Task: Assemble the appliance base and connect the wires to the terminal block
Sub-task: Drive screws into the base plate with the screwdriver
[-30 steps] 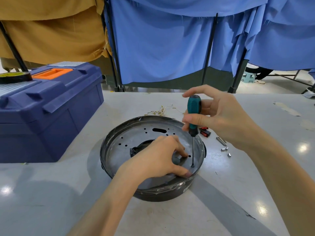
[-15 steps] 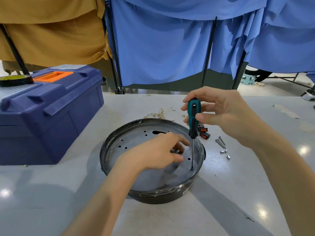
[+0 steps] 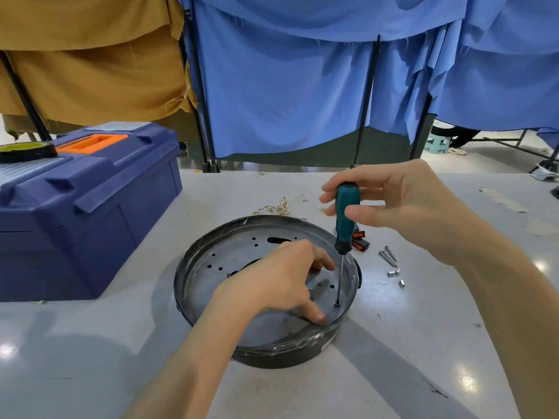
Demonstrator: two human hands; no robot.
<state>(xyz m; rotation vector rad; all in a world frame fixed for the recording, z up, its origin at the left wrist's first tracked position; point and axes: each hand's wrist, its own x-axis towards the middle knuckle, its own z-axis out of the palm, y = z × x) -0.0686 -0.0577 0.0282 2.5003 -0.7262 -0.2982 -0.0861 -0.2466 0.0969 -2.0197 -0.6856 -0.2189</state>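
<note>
Blue (image 3: 287,95) and tan drapes (image 3: 90,71) on black poles behind a glossy grey table (image 3: 90,358).

Dull grey sheet metal in the appliance base (image 3: 211,269), glossy film (image 3: 287,346) round its rim; matt teal plastic handle on the screwdriver (image 3: 346,217); blue plastic toolbox (image 3: 90,213); smooth, shiny table (image 3: 90,364)

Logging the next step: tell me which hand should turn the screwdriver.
Right. The right hand grips the teal screwdriver, tip set in the appliance base near its rim; the left hand presses on the base, steadying it.
</note>
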